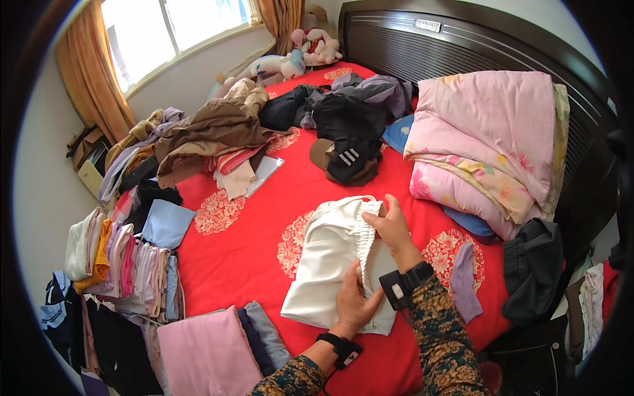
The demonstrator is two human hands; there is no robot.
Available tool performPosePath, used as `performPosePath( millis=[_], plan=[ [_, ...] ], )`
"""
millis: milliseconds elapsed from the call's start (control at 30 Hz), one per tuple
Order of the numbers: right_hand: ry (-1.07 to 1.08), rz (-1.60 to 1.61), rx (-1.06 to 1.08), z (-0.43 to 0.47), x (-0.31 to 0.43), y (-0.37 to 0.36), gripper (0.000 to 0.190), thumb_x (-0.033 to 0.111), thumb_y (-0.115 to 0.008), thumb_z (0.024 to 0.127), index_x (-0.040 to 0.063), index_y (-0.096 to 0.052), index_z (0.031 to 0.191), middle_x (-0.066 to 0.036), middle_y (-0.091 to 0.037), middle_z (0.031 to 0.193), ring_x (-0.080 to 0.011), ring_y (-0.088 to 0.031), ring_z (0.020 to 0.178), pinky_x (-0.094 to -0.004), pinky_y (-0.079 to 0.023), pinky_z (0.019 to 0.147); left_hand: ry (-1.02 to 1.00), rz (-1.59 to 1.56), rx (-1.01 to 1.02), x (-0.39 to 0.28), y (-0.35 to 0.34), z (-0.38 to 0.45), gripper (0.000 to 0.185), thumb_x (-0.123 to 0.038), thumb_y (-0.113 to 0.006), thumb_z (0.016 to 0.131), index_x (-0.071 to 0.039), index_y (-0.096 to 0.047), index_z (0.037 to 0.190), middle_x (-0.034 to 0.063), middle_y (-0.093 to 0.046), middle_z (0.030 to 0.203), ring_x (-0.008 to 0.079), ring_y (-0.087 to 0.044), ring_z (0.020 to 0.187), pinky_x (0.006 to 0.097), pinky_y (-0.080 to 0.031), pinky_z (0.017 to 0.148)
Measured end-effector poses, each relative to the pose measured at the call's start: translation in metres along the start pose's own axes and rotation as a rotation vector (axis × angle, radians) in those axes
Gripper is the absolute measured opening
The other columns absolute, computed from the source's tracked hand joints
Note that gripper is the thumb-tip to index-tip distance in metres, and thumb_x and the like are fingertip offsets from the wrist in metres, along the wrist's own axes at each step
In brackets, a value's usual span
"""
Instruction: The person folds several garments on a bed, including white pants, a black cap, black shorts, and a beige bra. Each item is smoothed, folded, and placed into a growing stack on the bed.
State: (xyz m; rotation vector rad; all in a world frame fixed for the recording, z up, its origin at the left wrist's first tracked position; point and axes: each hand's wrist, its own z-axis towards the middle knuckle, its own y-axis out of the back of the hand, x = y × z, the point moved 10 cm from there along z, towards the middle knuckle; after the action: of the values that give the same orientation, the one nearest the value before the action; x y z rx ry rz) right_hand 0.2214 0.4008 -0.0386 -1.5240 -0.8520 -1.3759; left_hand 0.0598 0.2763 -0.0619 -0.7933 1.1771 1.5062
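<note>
White trousers with a gathered elastic waistband [329, 267] lie partly folded on the red patterned bedspread [237, 262]. My right hand [391, 230] grips the upper end of the waistband, thumb on top and fingers behind the cloth. Lower down, my left hand [357, 299] pinches the waistband's other end between thumb and fingers. A black strap with a small device sits on each of my wrists. A lilac ribbed piece of cloth [464, 282] lies to the right of my right forearm.
Folded clothes stand in rows [143, 282] at the left, beside a folded pink cloth [208, 351]. A brown jacket [213, 128], caps [351, 161] and dark clothes lie further back. Folded pink quilts [485, 133] rest near the dark headboard [465, 34]; dark grey trousers [534, 272] lie at right.
</note>
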Motion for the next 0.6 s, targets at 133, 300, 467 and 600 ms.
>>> performPosePath(
  millis=[133, 300, 467, 600],
  plan=[
    [0.149, -0.783, -0.132, 0.009, -0.001, 0.040, 0.063, 0.009, -0.071, 0.076, 0.000, -0.048, 0.134, -0.024, -0.066, 0.109, -0.0278, -0.067, 0.095, -0.0399, -0.052, 0.081, -0.204, 0.531, 0.316, -0.038, -0.021, -0.014, 0.053, -0.018, -0.065, 0.079, -0.003, -0.051, 0.127, 0.0162, -0.062, 0.096, 0.0343, -0.066, 0.075, 0.0451, -0.054, 0.063],
    [0.160, -1.154, -0.054, -0.006, -0.004, 0.044, 0.050, 0.022, -0.062, 0.088, 0.010, -0.050, 0.135, -0.022, -0.056, 0.131, -0.0424, -0.056, 0.116, -0.0521, -0.045, 0.096, -0.207, 0.716, 0.585, -0.067, -0.032, -0.024, 0.039, -0.029, -0.066, 0.084, -0.004, -0.057, 0.112, 0.0140, -0.060, 0.087, 0.0340, -0.066, 0.071, 0.0460, -0.053, 0.059],
    [0.769, -1.218, 0.020, -0.050, 0.030, -0.012, 0.061, 0.032, -0.056, 0.094, 0.016, -0.040, 0.150, -0.017, -0.029, 0.159, -0.0353, -0.024, 0.148, -0.0623, -0.019, 0.115, -0.333, 0.842, 0.187, -0.089, 0.030, 0.005, 0.052, -0.041, -0.064, 0.088, -0.012, -0.059, 0.130, 0.0162, -0.053, 0.135, 0.0366, -0.045, 0.129, 0.0562, -0.034, 0.104],
    [0.341, -1.116, 0.236, -0.052, -0.035, -0.007, 0.066, 0.037, -0.055, 0.094, 0.008, -0.037, 0.150, -0.023, -0.029, 0.157, -0.0397, -0.026, 0.146, -0.0519, -0.022, 0.118, 0.033, 1.014, 0.560, -0.032, 0.056, -0.006, 0.069, -0.050, -0.063, 0.088, -0.017, -0.047, 0.146, 0.0154, -0.034, 0.157, 0.0394, -0.029, 0.145, 0.0683, -0.027, 0.108]
  ],
)
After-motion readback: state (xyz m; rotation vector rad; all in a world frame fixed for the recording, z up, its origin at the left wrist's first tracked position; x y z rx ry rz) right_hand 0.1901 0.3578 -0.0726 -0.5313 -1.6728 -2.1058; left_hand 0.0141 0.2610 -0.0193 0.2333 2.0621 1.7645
